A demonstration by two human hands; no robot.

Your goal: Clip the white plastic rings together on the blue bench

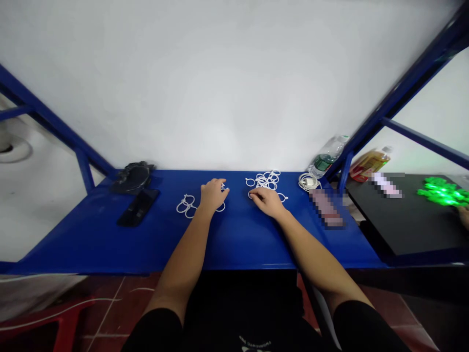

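Near the middle of the blue table, my left hand [212, 194] is over some white rings, its thumb apart from its curved fingers. A white ring [221, 208] shows partly beside its wrist, and another white piece lies by the fingertips, partly hidden. To its left lies a small linked group of white rings [186, 206]. My right hand [269, 201] is closed, thumb and forefinger pinching the edge of a white ring that the fingers mostly cover. Just behind it is a loose pile of white rings with small eyelets [266, 182]. One more ring [282, 197] shows at its right.
On the left lie a black phone [138, 208] and a black plastic bag [134, 177]. At the right stand a water bottle [326, 159], a coiled white cable with charger [309, 182] and a blurred pink item [327, 209]. Blue frame bars [346, 171] rise at both ends. A person's hand [464, 215] touches glowing green pieces.
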